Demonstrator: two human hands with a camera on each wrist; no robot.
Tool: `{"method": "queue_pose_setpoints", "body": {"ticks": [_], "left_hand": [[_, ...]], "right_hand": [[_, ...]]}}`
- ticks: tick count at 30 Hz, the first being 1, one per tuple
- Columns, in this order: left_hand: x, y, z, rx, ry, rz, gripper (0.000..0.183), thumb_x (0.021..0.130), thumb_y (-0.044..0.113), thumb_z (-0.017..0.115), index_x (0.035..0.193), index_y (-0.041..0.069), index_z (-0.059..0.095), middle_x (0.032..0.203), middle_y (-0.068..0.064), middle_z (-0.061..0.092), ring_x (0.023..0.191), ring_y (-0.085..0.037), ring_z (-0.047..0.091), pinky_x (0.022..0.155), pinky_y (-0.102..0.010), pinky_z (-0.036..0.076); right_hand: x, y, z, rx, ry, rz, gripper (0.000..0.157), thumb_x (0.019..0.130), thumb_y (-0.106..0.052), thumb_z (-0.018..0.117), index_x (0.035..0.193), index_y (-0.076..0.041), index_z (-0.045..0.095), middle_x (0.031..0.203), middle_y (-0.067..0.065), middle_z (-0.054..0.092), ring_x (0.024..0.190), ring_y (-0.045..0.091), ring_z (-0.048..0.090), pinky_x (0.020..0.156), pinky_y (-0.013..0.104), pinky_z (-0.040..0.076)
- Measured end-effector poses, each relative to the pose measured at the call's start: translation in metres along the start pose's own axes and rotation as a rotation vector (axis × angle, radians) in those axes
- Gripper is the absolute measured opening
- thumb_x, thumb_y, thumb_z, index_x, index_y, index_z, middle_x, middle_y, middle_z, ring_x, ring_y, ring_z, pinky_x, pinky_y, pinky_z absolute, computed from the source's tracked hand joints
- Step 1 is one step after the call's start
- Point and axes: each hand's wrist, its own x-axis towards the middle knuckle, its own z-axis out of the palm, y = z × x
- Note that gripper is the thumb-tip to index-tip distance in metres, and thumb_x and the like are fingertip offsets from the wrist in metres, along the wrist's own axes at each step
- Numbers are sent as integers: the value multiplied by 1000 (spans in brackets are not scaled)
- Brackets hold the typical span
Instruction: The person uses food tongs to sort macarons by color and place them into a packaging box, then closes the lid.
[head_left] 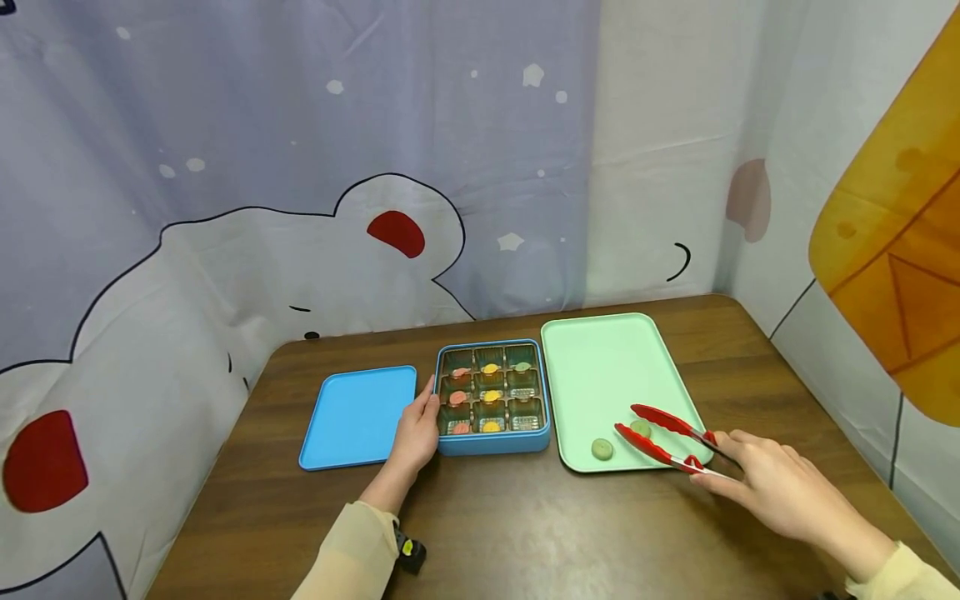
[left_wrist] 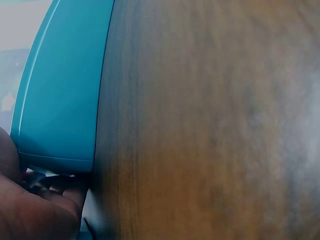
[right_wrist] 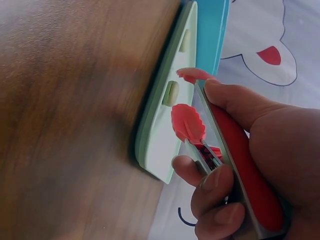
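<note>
My left hand point(head_left: 416, 429) holds the left side of a blue box point(head_left: 495, 446), its thumb at the rim. Inside the box is a divided clear insert, with pink pieces down the left column, yellow ones down the middle and a green piece point(head_left: 522, 367) at the back right. The other right-column cells show bare plastic. In my right hand point(head_left: 783, 483) are red-tipped tongs point(right_wrist: 250, 175), their tips spread over the light green tray point(head_left: 611, 358). One round green piece point(head_left: 641, 428) lies between the tips; another green piece point(head_left: 602, 449) sits to their left.
A flat blue lid point(head_left: 360, 417) lies left of the box on the wooden table point(head_left: 510, 533). The tray stands close against the box's right side. A printed curtain point(head_left: 300, 125) hangs behind the table's back edge and along the sides.
</note>
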Motion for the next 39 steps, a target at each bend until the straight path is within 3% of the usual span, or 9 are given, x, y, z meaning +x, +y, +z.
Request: {"method": "queue_pose_setpoints", "body": {"ticks": [9,17,23,39], "left_hand": [[0,0,0,18,3,-10,53,118,25,37,168,11,30,161,-17,46,154,-40,29,121,-61,28],[0,-1,0,20,6,-14,53,118,25,37,168,12,30,160,-17,47,154,-41,29,121,-62,27],[0,-1,1,-36,2,17,51,117,22,37,168,13,32,156,-16,52,153,-39,33,121,-60,29],[0,-3,1,-43,-2,20,51,118,23,37,168,13,32,154,-17,54,152,-39,33,121,-60,29]], "right_hand": [[-4,4,2,-1,-9,9,47,92,-51,81,118,-13,77,103,0,72,83,22,69,64,52,54],[-6,7,4,-6,4,-5,30,92,-48,82,104,-22,74,87,-12,62,74,13,60,59,40,47],[-7,6,5,2,13,-15,22,92,-45,83,96,-28,69,81,-17,54,68,7,51,56,31,40],[-6,8,8,12,42,-58,24,92,-38,84,88,-34,61,76,-19,46,65,2,44,55,26,36]]}}
